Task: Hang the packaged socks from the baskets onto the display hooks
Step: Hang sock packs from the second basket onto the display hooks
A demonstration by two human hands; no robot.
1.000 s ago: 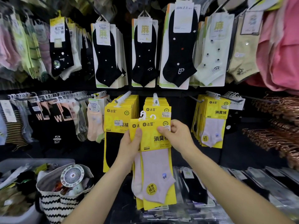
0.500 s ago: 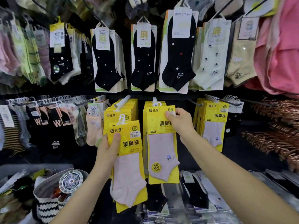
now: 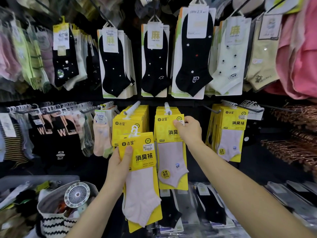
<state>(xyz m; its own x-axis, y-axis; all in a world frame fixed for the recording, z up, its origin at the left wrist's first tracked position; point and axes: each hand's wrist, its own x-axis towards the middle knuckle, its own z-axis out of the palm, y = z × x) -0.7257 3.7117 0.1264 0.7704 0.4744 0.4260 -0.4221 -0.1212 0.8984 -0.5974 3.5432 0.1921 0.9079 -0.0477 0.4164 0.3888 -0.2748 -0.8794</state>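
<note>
While a yellow-carded pack of pale pink ankle socks [image 3: 169, 152] is pinched at its upper right corner by the right hand [image 3: 188, 129], just right of the frame's centre, its top edge is seen at a white plastic display peg [image 3: 167, 107]. Whether its hanger is fully seated there cannot be told. A second yellow-carded pack [image 3: 142, 177], also with a pale pink sock, is gripped lower down at centre by the left hand [image 3: 118, 165]. The thumb is laid across the card's face and the fingers are curled behind its left edge. Its white plastic hanger loop [image 3: 134, 130] stands free above the card, in front of a neighbouring stack of yellow packs [image 3: 130, 121] carried on another white peg [image 3: 132, 108].

The step in hand is judged to be the settling of the right-hand pack. It is best slid back along the peg until it lies flush with the packs behind, kept square, and released only once the hanger is well past the peg's tip. The thin card should be guided near its top so that it is not bent. The second pack should be kept low and clear meanwhile, so that its loop is not snagged on the stack behind. A black-and-white zigzag woven basket [image 3: 51, 224] is seen at lower left, and a round white fan [image 3: 77, 193] lies on top of it.
</note>
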